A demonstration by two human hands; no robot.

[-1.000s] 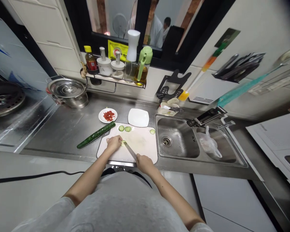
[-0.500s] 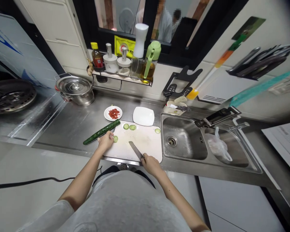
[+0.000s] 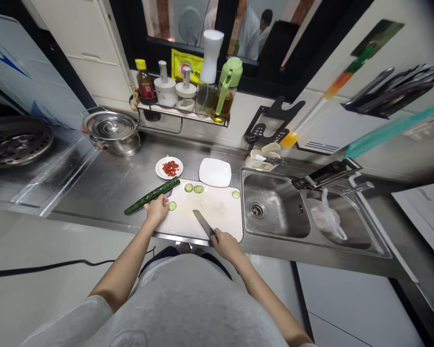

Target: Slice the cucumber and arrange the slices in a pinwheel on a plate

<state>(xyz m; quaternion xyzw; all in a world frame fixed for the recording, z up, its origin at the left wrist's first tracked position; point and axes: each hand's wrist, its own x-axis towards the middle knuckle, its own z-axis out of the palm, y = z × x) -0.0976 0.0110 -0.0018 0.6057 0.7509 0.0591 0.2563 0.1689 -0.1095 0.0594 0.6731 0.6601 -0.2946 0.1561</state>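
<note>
- Long dark-green cucumber: aslant, one end over the left side of a white rectangular cutting board, remainder on the grey steel counter
- Left hand: shifted within the last second from the tip of the straight steel-bladed knife to beside the cucumber and a round pale-green slice; cannot tell whether its fingers hold either
- Right hand: fingers wrapped round the knife handle
- Implication: cutting seemingly paused, blade apart from the slice

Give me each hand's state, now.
Left hand: beside the long cucumber and a cut slice; grip cannot be told.
Right hand: closed, holding the knife.
</note>
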